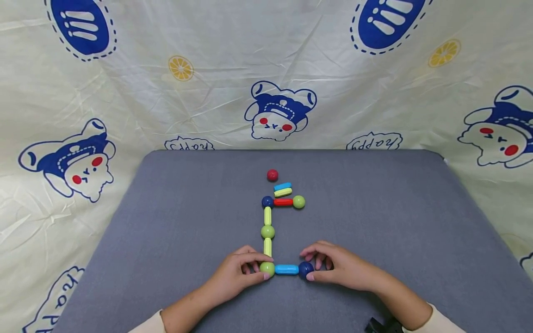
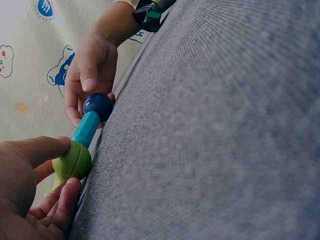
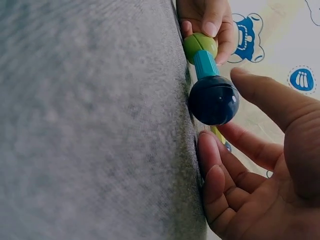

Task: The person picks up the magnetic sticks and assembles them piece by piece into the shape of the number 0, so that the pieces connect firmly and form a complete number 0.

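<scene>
My left hand (image 1: 235,274) pinches a light green ball (image 2: 72,160) between thumb and finger at the near left corner of a magnetic ball-and-rod figure. A light blue rod (image 1: 287,269) runs from that ball to a dark blue ball (image 3: 213,100). Around the dark blue ball my right hand (image 1: 342,267) is spread loosely; its thumb looks slightly apart from the ball in the left wrist view. From the held ball, a yellow-green rod (image 1: 268,247), a green ball (image 1: 268,231) and another yellow-green rod (image 1: 268,216) lead away to a second dark blue ball (image 1: 268,201).
A red rod (image 1: 283,202) joins the far dark blue ball to a green ball (image 1: 299,201). Beyond lie a loose yellow-green rod (image 1: 283,192), a blue rod (image 1: 282,186) and a red ball (image 1: 272,175). Behind the grey table (image 1: 187,194) hangs a printed cloth (image 1: 216,106).
</scene>
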Demonstrator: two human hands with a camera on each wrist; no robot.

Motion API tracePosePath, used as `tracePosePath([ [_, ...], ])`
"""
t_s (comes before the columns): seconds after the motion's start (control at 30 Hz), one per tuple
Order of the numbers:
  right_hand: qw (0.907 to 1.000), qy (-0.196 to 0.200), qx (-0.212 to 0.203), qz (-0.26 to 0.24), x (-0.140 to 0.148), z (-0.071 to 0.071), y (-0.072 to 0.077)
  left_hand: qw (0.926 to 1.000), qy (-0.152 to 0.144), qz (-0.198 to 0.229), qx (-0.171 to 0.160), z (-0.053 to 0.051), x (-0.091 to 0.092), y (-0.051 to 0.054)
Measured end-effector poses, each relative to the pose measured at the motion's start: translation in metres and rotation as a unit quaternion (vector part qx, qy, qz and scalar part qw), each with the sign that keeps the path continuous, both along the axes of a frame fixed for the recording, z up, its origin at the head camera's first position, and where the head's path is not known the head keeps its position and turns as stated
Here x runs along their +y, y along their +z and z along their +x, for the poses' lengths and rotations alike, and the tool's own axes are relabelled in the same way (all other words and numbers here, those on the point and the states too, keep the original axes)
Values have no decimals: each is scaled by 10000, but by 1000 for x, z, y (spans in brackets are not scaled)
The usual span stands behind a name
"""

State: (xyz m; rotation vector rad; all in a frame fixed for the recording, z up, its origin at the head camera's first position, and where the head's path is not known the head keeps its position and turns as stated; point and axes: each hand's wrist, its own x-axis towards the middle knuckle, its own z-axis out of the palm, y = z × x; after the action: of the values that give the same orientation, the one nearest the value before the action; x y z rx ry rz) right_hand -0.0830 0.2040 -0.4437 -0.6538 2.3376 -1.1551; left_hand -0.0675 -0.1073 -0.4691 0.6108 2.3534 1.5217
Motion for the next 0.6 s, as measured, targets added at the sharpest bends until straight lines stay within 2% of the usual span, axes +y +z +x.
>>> tracePosePath([
  [0.1, 9999, -132, -40, -78, 0, -1, 2, 10000, 10, -7, -54, 0, 0, 0],
  [0.27, 9986, -340, 319, -253, 0, -9, 7, 9999, 18, -23, -99, 1, 0, 0],
  [0.6, 9876, -1066, 1120, -266, -7, -44, 10, 9999, 7, 16, -132, 0, -1, 1],
])
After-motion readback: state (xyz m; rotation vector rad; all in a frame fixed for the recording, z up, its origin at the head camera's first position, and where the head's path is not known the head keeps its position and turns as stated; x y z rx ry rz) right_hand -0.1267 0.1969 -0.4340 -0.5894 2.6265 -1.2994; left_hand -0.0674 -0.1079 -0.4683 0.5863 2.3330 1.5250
